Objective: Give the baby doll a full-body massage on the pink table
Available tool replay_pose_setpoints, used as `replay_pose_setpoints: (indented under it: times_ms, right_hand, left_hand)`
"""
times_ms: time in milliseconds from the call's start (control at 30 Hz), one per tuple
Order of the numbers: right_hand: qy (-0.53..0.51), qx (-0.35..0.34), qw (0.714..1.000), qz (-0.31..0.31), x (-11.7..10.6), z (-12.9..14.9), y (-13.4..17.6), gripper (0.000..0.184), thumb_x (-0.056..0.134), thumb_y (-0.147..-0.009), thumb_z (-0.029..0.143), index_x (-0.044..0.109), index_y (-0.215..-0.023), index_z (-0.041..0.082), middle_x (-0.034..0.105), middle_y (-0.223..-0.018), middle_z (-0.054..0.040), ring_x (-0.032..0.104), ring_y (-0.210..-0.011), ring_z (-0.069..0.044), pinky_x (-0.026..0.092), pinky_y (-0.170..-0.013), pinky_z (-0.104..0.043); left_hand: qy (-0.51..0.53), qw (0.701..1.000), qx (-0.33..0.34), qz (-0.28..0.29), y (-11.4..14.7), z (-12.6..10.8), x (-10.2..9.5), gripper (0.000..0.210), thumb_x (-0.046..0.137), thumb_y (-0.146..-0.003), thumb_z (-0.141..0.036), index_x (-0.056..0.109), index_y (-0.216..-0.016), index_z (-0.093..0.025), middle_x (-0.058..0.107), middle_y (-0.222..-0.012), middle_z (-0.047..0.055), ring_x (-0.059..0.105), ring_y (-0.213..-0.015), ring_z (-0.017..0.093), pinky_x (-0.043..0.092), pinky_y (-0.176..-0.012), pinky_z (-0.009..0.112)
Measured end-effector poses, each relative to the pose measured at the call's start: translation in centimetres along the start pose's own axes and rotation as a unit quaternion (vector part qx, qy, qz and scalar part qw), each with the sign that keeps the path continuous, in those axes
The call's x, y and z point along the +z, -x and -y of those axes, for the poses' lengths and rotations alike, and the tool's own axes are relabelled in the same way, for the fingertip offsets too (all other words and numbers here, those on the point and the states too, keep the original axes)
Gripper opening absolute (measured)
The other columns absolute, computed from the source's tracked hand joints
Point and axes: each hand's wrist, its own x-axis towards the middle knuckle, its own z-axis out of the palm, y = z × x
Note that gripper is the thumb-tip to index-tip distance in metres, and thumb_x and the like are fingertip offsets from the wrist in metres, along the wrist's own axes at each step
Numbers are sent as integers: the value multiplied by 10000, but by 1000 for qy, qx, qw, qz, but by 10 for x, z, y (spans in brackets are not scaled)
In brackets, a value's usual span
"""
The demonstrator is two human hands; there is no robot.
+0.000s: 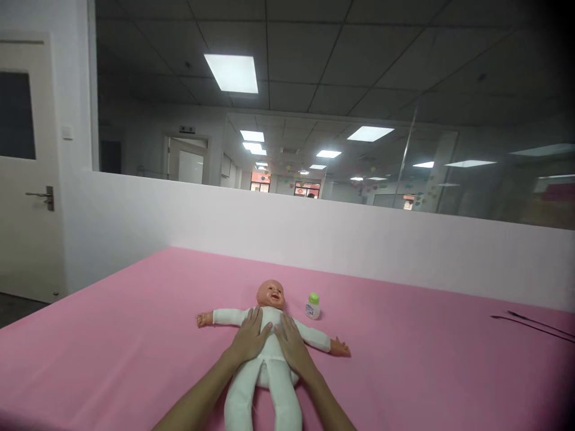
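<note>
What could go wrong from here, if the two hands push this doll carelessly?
The green-capped bottle stands upright close to one outstretched arm of the doll, so a sideways shift could knock it over. Also, the left hand and the right hand lie flat on the doll, with no closed grip around it, so uneven pressure might slide it along the pink surface.

From where I stand, I cannot read any word or number with certainty. The small bottle (pixel 313 307) with the green cap, on the pink counter (pixel 404 359), carries a label (pixel 309 310) with some dark, bluish print, but the letters are too small for me. Behind the glass, above a doorway (pixel 187 157), there is a dark sign (pixel 187 129) with pale marks; these also are too little and too dim, so I cannot say what they spell.
</note>
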Motion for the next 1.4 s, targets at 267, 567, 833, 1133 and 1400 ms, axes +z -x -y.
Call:
replay_pose_setpoints:
  times_ms: [267,567,833,1133,1400]
  right_hand:
    - [-35,55,997,46,-5,-5,62,873,316,-986,658,116,-1636,111,43,-1714,-47,40,-1589,-206,72,-1303,-391]
    - [7,-70,990,121,-18,31,53,696,346,-1013,477,254,-1616,141,186,-1699,-53,150,-1578,-201,115,-1303,-371]
    - [-53,36,998,1,-4,-3,26,832,354,-981,612,259,-1605,69,205,-1693,-124,159,-1578,-241,117,-1301,-434]
    - [-35,13,993,115,-30,20,86,797,338,-1003,656,204,-1626,178,121,-1711,-41,89,-1587,-206,74,-1302,-409]
    - [-23,-50,998,29,-15,9,34,710,398,-993,586,409,-1558,156,335,-1650,-116,271,-1547,-270,177,-1287,-488]
  left_hand:
    - [-25,991,-44,124,64,17,-29,1004,189,-971,-745,-66,-1614,-17,-124,-1692,142,-88,-1578,257,20,-1303,419]
    - [-85,991,87,56,61,-39,-8,897,287,-982,-700,170,-1628,-88,56,-1704,111,27,-1586,287,60,-1300,484]
    - [-63,998,11,13,16,2,-4,947,260,-978,-705,119,-1626,-29,11,-1706,138,-7,-1585,303,57,-1294,475]
    - [-40,987,30,150,79,-10,-26,931,164,-978,-739,14,-1635,-97,-106,-1693,91,-126,-1566,279,22,-1288,511]
    - [-75,995,59,13,23,-16,-2,830,181,-1015,-652,239,-1619,-86,149,-1703,115,69,-1588,292,76,-1286,498]
